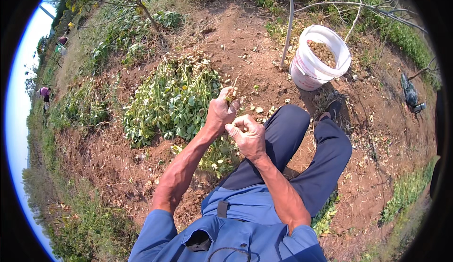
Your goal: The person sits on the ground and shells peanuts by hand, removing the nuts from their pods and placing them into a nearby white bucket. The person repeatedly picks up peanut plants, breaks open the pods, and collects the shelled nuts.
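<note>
In front of my lap, my left hand (223, 109) grips a peanut plant by its stems, with roots (234, 89) sticking up above the fist. Leafy stems (219, 159) show below both hands, probably of that same plant. My right hand (250, 137) is just below and to the right of the left, its fingers curled around what look like peanut pods (243, 129), mostly hidden. Left of my hands lies a heap of pulled peanut plants (173, 101), leaves towards me and pods at the far end. A white plastic bucket (300, 74) stands beyond my foot, partly filled with peanuts (322, 53).
A thin upright stick (288, 24) rises beside the bucket, and a bare branch (371, 6) reaches behind it. Loose leaves and pods dot the soil (237, 24). Dark plastic (408, 89) lies at right. A person in purple (45, 92) is far off at left.
</note>
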A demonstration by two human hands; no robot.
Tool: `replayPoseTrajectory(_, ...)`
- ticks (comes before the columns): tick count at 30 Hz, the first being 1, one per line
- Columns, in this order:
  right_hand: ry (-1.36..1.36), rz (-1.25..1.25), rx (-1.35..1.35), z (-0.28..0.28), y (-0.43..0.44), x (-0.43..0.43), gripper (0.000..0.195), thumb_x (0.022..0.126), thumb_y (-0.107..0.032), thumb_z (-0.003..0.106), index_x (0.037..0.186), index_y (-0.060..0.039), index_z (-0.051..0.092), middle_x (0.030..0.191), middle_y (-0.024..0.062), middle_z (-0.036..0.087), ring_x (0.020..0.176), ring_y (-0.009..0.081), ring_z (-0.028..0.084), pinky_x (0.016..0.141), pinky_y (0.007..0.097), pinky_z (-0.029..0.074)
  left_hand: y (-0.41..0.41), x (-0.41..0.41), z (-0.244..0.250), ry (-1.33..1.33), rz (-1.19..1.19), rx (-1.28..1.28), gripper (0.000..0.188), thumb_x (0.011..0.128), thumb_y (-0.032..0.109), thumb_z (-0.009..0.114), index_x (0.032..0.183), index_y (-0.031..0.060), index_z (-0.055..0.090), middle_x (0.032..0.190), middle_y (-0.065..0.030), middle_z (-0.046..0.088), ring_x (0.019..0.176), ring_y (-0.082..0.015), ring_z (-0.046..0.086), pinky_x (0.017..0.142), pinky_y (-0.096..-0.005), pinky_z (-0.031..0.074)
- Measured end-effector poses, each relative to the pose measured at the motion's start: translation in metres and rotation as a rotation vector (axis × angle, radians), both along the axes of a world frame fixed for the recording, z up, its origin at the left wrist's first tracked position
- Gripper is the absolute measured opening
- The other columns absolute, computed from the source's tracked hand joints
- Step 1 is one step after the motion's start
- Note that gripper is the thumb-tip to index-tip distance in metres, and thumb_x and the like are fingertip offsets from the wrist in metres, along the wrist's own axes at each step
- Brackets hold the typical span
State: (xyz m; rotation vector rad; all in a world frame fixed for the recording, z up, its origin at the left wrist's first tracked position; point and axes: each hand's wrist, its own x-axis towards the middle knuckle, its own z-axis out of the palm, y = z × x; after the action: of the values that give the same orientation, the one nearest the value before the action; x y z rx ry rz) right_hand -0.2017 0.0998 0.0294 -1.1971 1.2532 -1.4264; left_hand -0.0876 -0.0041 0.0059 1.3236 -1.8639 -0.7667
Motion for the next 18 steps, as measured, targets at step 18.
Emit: replayPoseTrajectory(18,-1.000,0.210,0.398,0.000,0.014,-0.036,0.013,0.103,-0.016,0.062,0.104,-0.0032,0.065,0.080,0.0017,0.065,0.049,0.0043,0.049,0.043,0.0232,0.043,-0.033,0.027,0.065,0.447,0.108,0.263,0.043,0.095,0.044,0.074,0.073,0.0089,0.063,0.059,0.0019,0.056,0.047,-0.0076,0.050,0.042,-0.0269,0.038)
